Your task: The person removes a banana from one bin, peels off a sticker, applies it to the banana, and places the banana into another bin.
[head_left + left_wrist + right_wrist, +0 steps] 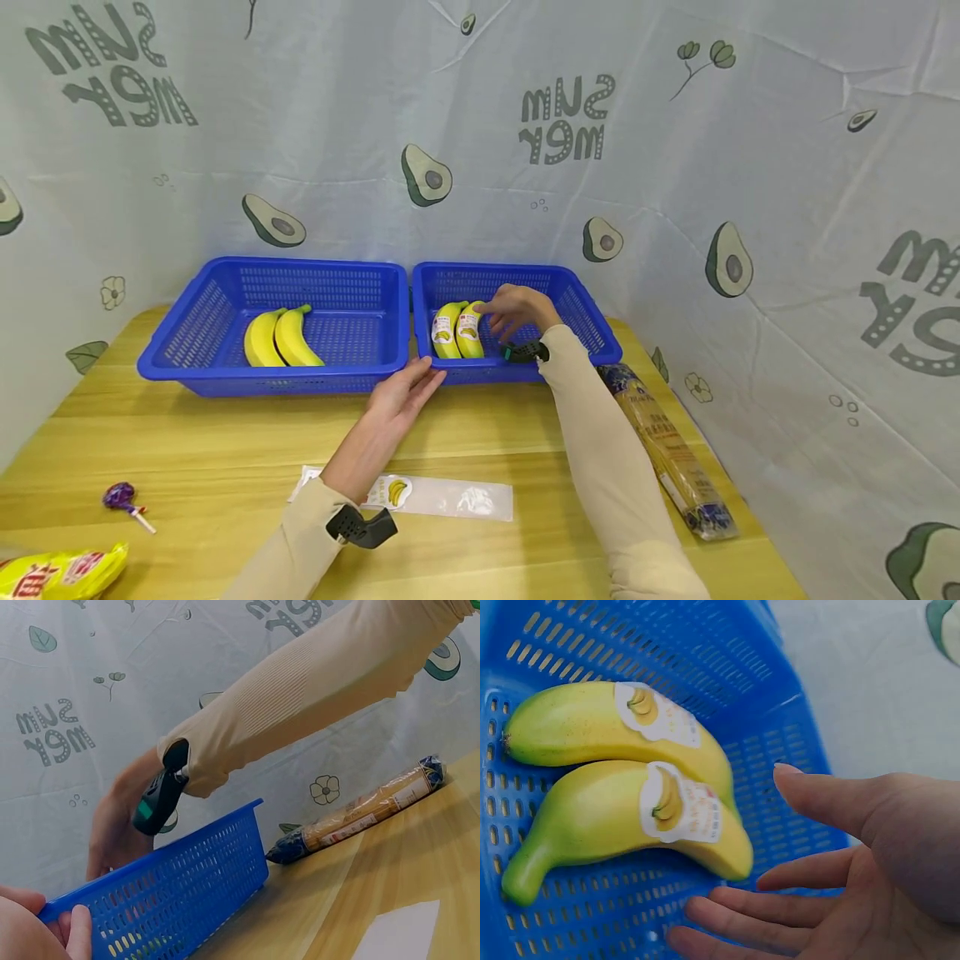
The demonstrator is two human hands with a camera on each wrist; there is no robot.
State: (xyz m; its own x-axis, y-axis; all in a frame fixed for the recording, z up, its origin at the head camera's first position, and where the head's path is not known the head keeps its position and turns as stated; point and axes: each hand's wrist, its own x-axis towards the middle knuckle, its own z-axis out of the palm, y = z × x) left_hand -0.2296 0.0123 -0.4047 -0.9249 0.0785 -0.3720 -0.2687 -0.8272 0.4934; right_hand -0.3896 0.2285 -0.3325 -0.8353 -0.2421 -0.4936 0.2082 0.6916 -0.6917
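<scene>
In the right blue basket [480,280] lie two bananas, a left one [445,332] and a right one [469,333], side by side, each with a white banana-picture sticker. My right hand [517,307] is inside this basket, just right of them. The right wrist view shows that hand [889,900] with fingers extended and nothing in it, apart from the nearer banana [600,810]. At the basket's front left corner, my left hand [399,393] grips the rim, thumb and fingers on either side of the wall [202,874].
Left of it stands another blue basket [352,287] with two bananas [262,337] without visible stickers. A plastic strip with banana stickers [450,497] lies in front. A spaghetti pack [667,442] is at right; a lollipop [120,497] and yellow packet [67,575] at left.
</scene>
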